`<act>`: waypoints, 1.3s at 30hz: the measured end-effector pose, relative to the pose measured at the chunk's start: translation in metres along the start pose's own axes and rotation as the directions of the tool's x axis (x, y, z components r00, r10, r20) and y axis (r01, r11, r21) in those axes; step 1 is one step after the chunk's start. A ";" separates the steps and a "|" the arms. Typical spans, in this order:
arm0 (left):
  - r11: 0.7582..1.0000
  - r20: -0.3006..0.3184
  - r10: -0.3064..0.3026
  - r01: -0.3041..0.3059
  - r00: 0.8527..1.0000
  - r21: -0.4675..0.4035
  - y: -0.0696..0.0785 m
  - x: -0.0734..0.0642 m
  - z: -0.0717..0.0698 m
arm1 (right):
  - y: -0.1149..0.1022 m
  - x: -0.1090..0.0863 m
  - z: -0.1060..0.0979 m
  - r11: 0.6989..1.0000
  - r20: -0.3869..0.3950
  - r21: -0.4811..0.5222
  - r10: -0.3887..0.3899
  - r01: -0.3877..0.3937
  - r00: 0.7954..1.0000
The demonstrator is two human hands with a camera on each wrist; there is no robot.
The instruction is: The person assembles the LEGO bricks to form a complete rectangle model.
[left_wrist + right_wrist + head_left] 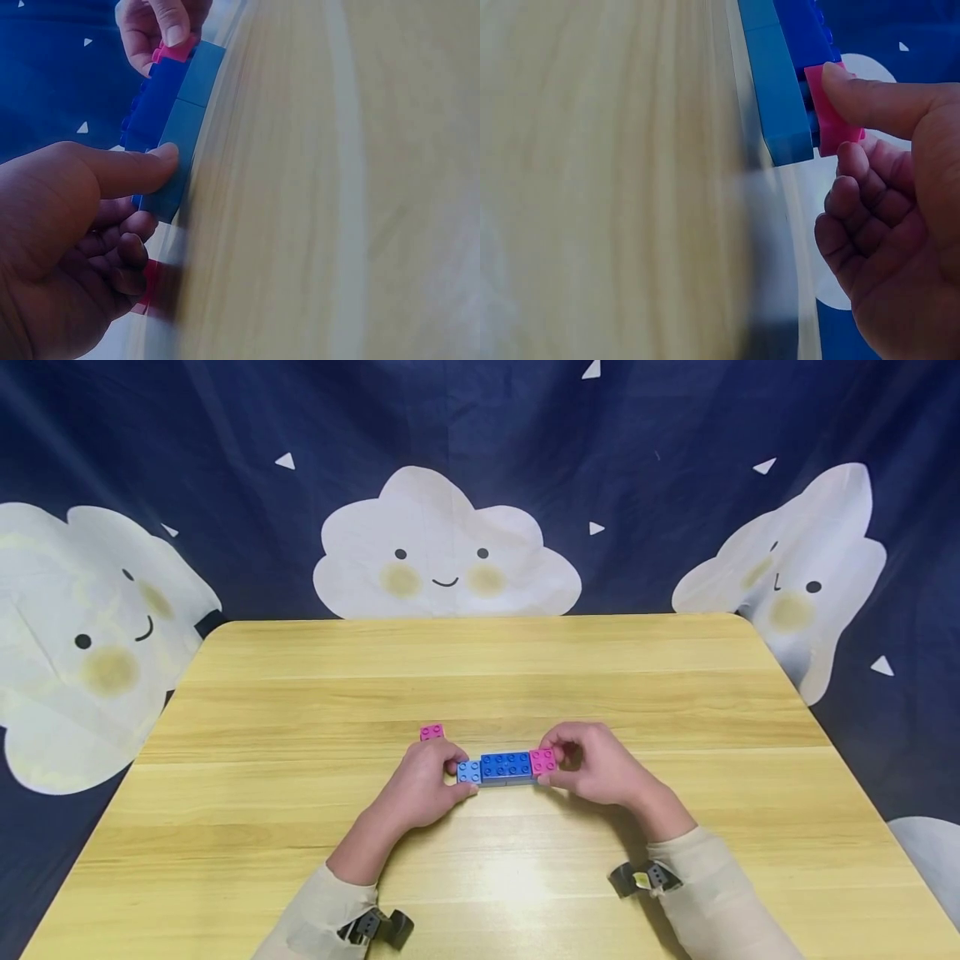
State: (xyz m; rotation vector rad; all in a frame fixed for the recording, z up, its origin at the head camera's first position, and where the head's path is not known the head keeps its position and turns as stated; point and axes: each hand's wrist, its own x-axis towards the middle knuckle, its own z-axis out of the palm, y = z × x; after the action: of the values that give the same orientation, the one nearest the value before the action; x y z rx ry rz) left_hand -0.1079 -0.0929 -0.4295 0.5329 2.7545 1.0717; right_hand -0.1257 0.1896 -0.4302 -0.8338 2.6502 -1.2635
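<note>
A low row of toy building bricks lies across the table in front of me. On top, a dark blue brick [506,766] sits between a light blue brick [468,772] on the left and a pink brick [542,762] on the right. Beneath them run two teal-blue bricks [780,94] set end to end. My left hand [427,781] grips the row's left end, thumb on the near side. With thumb and fingertips, my right hand [596,764] pinches the pink brick. In the right wrist view a thin gap with studs shows between this brick and the lower one.
Another pink brick [431,732] stands on the table just behind my left hand, partly hidden by it. The wooden table [337,693] reaches back to a dark blue curtain [637,443] printed with clouds. A small dark device is strapped to each wrist.
</note>
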 end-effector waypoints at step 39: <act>1.000 -0.004 -0.007 0.007 1.000 -0.006 0.001 -0.003 0.000 | 0.000 -0.011 0.013 0.999 -0.093 0.017 0.041 -0.040 0.995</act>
State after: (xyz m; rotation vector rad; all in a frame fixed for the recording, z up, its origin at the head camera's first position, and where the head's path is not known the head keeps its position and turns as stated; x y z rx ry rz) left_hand -0.1050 -0.0932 -0.4291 0.5200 2.7538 1.0801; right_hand -0.1125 0.1863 -0.4401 -0.7323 2.7105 -1.3431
